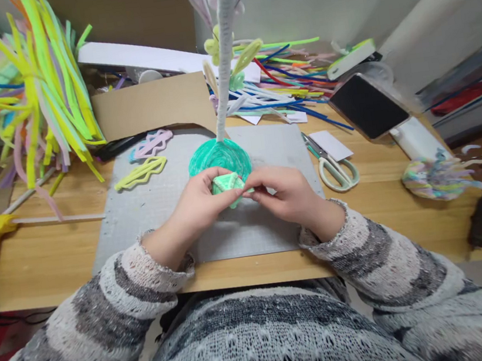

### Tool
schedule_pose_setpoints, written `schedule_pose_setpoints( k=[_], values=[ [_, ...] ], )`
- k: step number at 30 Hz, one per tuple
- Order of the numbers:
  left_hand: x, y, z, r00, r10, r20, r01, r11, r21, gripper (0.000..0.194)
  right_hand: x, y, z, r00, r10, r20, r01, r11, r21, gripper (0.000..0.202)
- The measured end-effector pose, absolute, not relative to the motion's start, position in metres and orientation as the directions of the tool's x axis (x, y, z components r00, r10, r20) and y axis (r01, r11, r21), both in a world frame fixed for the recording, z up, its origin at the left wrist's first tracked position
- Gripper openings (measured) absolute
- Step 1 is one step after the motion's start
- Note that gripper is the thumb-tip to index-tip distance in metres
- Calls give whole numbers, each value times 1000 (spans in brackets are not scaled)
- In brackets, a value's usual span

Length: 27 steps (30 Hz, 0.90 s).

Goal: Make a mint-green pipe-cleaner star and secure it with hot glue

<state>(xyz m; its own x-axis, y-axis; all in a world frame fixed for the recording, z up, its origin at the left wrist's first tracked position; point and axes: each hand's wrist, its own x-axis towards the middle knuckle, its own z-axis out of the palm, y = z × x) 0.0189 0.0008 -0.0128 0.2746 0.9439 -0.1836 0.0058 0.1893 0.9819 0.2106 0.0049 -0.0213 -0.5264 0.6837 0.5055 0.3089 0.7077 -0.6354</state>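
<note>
The left hand (199, 202) pinched the small pale-green fuzzy piece (226, 183) just before the round teal base (219, 155); the right fingertips gripped its edge, perhaps a loose end. Working it well called for a steady left hold and small, gentle right-hand turns.

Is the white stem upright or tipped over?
Upright: the white stem rises from the green base, which lies flat on the gray mat.
</note>
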Motion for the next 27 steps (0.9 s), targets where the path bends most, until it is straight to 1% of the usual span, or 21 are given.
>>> schedule_pose_setpoints(
  k=[1,2,3,4,6,8,11,13,14,16,17,19,21,23,24,25,27],
  values=[
    [18,1,-12,265,952,-153,78,137,987,25,209,5,-21,-506,762,405,283,590,-756,5],
    [18,1,-11,265,957,-119,134,86,987,24,208,6,-20,-489,825,284,238,440,-866,7],
    [17,1,-11,275,957,-89,173,42,984,23,208,6,-20,-482,862,156,178,270,-946,13],
    [17,1,-10,298,952,-73,193,14,981,22,207,7,-20,-486,873,34,112,101,-989,19],
    [16,1,-11,357,930,-83,179,19,984,24,207,8,-20,-521,841,-145,-6,-173,-985,27],
    [16,1,-11,405,907,-117,121,73,990,26,209,10,-20,-575,781,-242,-85,-352,-932,29],
    [16,1,-11,457,873,-171,-5,195,981,28,212,13,-22,-680,663,-313,-147,-541,-828,28],
    [16,1,-12,483,852,-203,-89,278,956,29,212,13,-24,-721,619,-312,-164,-590,-791,27],
    [16,2,-12,489,846,-215,-134,316,939,29,211,13,-25,-720,628,-295,-179,-579,-796,27],
    [17,2,-12,501,834,-232,-223,384,896,31,207,11,-26,-655,724,-217,-232,-465,-854,27],
    [17,2,-12,513,825,-238,-263,415,871,31,205,10,-26,-594,789,-154,-249,-362,-898,26],
    [18,3,-11,542,804,-246,-317,467,826,32,200,7,-27,-457,889,18,-234,-101,-967,22],
    [18,3,-9,551,794,-256,-345,496,797,32,198,3,-27,-335,920,202,-175,150,-973,14],
    [19,3,-8,534,798,-280,-363,515,776,31,198,1,-26,-227,904,362,-98,349,-932,6],
    [19,3,-8,525,798,-295,-368,526,767,31,200,0,-24,-189,879,437,-41,437,-898,7],
    [18,4,-8,520,797,-309,-372,536,757,30,202,-1,-22,-179,840,512,31,525,-851,10],
    [18,4,-9,528,784,-326,-368,557,744,29,208,0,-17,-262,723,639,180,687,-704,16]
  ],
)
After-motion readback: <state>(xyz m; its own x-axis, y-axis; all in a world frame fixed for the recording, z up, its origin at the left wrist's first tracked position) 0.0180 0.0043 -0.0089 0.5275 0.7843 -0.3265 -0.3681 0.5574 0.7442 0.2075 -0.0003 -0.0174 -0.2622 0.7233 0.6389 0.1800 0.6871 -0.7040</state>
